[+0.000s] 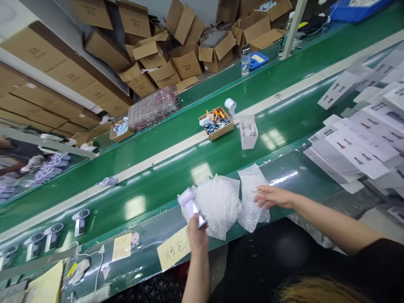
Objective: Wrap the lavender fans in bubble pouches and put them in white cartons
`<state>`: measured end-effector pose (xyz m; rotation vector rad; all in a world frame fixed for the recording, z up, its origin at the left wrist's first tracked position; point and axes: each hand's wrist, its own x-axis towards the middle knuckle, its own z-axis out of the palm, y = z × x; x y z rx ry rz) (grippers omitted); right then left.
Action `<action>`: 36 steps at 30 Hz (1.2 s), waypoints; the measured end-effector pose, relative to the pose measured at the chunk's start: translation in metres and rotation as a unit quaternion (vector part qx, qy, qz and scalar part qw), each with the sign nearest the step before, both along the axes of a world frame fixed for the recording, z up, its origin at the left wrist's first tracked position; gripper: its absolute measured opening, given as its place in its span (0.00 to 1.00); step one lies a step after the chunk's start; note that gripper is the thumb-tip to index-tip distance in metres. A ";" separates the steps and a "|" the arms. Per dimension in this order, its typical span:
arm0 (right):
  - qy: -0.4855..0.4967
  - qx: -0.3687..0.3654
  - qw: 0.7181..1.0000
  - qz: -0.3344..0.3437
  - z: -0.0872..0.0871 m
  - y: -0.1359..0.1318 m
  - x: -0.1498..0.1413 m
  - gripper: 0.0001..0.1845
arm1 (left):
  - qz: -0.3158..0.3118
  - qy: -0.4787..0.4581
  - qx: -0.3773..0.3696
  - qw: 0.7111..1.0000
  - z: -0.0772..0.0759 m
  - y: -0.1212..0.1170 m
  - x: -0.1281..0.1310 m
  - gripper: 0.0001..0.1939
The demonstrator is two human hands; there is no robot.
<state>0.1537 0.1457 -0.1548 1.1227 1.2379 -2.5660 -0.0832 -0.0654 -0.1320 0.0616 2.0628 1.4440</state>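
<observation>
My left hand (197,229) is closed around the handle of a small white handheld device (188,204), held just above the front ledge of the green conveyor (164,168). Beside it lies a heap of clear bubble-wrap bags (219,202). My right hand (271,197) lies flat with its fingers stretched out on a second bubble-wrap bag (251,181). Several more of the white devices (52,235) lie in a row on the belt at the far left.
A small open white box (248,134), a cardboard tray of tools (216,122) and a tape roll (230,104) sit on the belt. Flat white printed cartons (360,143) are stacked at the right. Cardboard boxes (186,59) pile behind. A yellow paper label (172,252) hangs on the ledge.
</observation>
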 end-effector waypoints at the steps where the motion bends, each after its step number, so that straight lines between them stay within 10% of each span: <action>1: 0.038 -0.068 0.996 -0.048 -0.003 -0.019 -0.007 0.24 | -0.020 -0.017 0.015 1.000 -0.002 0.014 0.024 0.26; 4: 0.117 -0.167 0.959 -0.195 -0.011 -0.047 -0.025 0.20 | -0.223 -0.095 0.047 0.969 -0.012 0.040 0.081 0.23; 8: 0.035 -0.120 0.930 -0.347 -0.015 -0.028 -0.002 0.06 | -0.534 0.170 -0.025 0.828 -0.029 0.029 0.097 0.18; 14: -0.013 -0.103 0.943 -0.316 -0.012 -0.003 0.074 0.10 | -0.667 0.413 -0.122 0.608 -0.068 0.016 0.094 0.14; 19: 0.035 -0.133 0.953 -0.268 -0.008 -0.012 0.105 0.15 | -0.602 0.404 -0.178 0.666 -0.071 0.044 0.107 0.12; 26: 0.158 -0.188 0.968 -0.044 0.023 -0.022 0.099 0.45 | -0.490 0.204 -0.046 0.846 -0.013 0.096 0.125 0.11; 32: 0.091 -0.106 0.990 -0.034 0.025 0.000 0.090 0.30 | -0.434 0.046 0.017 0.900 0.003 0.113 0.119 0.07; 36: 0.038 -0.027 0.999 -0.024 0.020 0.004 0.099 0.24 | -0.486 0.103 0.038 0.867 0.015 0.124 0.124 0.07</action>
